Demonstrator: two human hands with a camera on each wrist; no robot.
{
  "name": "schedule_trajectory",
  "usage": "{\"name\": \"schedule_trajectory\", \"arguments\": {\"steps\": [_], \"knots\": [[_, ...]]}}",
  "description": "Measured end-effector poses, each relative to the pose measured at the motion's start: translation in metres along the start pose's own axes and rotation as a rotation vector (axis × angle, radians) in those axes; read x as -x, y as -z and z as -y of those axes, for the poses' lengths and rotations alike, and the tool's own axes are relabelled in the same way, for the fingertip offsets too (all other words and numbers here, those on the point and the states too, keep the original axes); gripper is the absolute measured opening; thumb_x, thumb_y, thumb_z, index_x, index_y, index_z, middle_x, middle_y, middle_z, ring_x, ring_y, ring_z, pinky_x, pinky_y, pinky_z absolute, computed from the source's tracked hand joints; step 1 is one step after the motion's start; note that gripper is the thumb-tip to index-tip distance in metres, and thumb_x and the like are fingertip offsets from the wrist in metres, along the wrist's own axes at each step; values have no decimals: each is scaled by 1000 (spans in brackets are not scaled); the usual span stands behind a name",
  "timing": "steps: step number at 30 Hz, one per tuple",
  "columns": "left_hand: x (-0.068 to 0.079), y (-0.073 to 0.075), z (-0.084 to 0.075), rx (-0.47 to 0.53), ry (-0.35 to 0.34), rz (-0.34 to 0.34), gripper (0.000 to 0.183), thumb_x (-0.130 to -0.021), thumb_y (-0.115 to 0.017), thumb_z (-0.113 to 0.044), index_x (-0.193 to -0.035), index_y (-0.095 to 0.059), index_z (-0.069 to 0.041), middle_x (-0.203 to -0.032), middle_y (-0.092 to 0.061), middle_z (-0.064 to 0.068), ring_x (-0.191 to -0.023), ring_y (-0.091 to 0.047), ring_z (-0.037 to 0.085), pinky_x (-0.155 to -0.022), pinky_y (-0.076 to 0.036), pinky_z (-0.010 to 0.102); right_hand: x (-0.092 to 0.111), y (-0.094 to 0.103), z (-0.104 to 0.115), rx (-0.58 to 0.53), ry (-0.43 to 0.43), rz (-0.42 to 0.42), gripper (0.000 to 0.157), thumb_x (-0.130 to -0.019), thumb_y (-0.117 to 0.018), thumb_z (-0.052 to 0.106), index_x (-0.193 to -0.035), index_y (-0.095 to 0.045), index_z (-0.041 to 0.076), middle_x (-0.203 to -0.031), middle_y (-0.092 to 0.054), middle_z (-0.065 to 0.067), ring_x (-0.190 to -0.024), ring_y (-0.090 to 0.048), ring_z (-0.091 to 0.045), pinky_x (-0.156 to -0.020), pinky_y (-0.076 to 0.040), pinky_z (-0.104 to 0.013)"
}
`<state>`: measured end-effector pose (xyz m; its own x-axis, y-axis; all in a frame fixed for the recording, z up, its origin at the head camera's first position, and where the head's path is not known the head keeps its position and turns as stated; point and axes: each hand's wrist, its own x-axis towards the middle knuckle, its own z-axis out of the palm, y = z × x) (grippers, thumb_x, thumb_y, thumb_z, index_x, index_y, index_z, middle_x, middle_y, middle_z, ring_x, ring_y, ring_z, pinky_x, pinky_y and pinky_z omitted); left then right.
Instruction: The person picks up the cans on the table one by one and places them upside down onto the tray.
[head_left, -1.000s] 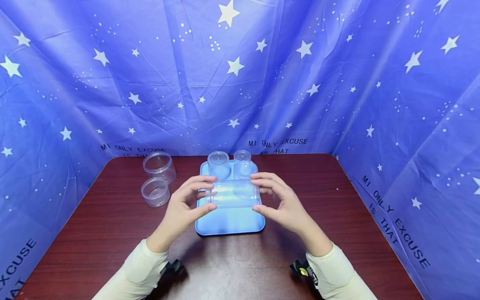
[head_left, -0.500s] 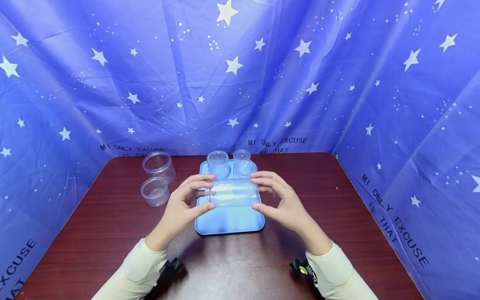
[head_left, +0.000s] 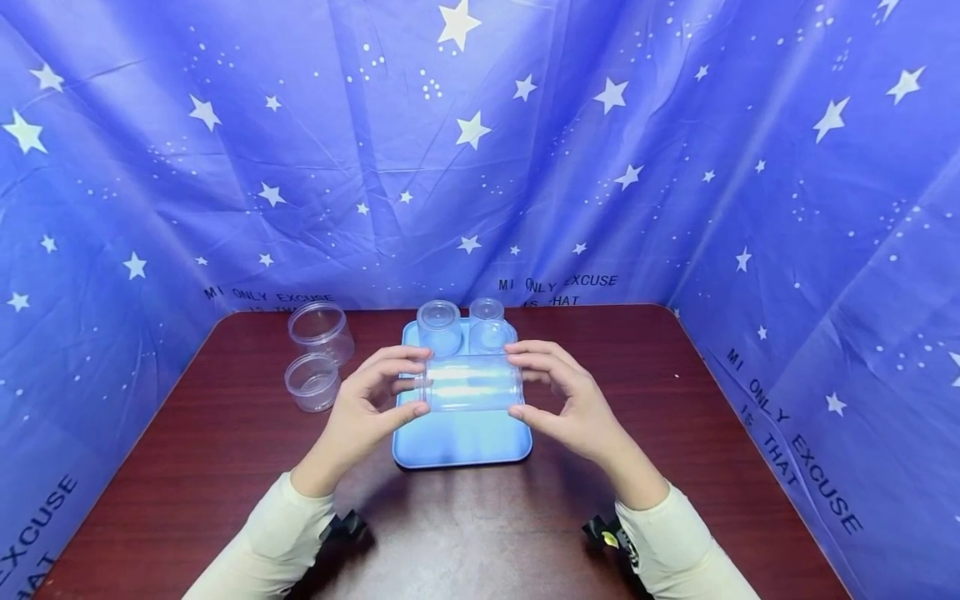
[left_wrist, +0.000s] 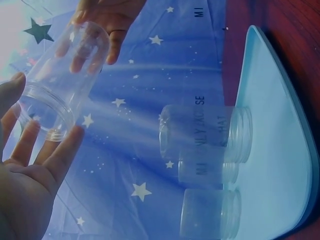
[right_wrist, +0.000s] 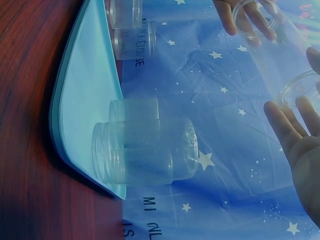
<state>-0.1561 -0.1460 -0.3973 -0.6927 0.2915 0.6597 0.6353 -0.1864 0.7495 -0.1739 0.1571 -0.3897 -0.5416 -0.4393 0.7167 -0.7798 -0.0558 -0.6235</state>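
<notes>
A tall clear plastic jar [head_left: 474,383] lies sideways in the air above the blue tray [head_left: 461,442]. My left hand [head_left: 375,396] holds its threaded mouth end, thumb on the near side and fingers on the far side. At the opposite, closed end, my right hand [head_left: 562,396] grips in the same way. The left wrist view shows the jar's open mouth [left_wrist: 45,112] beside the left fingers. On the tray's far half, clear jars stand mouth down: one at the left [head_left: 438,329], another at the right [head_left: 487,310], and a third [head_left: 491,336] partly hidden behind the held jar.
Left of the tray, a wide clear jar [head_left: 321,333] and a smaller, shallower one [head_left: 312,383] stand mouth up on the dark red wooden table [head_left: 202,467]. A blue star-patterned curtain [head_left: 562,208] encloses the table's back and sides.
The held jar and both hands keep almost the same pose. The whole head view has shifted slightly; nothing has been let go or picked up.
</notes>
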Motion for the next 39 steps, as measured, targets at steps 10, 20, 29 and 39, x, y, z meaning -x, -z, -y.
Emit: {"name": "schedule_trajectory", "arguments": {"steps": [10,20,29,39], "knots": [[-1,3,0,16,-5,-6,49,-75,-76,24,-121,-64,9,-135,-55,30,-126,-59,39,-99,-56,40,-3,2,0,-12,-5,-7,62,-72,-80,-21,-129,-59,-10,-137,-55,-26,-128,-57,-26,-99,-56,-35],[-2,10,-2,-29,-11,-32,47,-76,-75,24,-120,-63,11,-134,-55,29,-124,-61,29,-98,-57,40,-17,7,3,-10,6,19,62,-71,-80,-22,-129,-59,-10,-137,-54,-27,-128,-57,-27,-99,-56,-36],[-5,20,-13,-214,0,-9,43,-78,-76,20,-116,-69,1,-129,-62,21,-110,-69,24,-93,-59,37,-32,20,-4,43,-49,31,62,-72,-80,-22,-129,-59,-10,-139,-55,-24,-128,-57,-26,-98,-56,-39],[-6,25,-16,-291,-29,72,41,-80,-79,14,-113,-73,-10,-116,-70,11,-105,-67,23,-91,-58,31,-54,29,-10,119,-101,60,59,-78,-82,-13,-132,-63,0,-140,-57,-16,-126,-58,-24,-99,-56,-37]]}}
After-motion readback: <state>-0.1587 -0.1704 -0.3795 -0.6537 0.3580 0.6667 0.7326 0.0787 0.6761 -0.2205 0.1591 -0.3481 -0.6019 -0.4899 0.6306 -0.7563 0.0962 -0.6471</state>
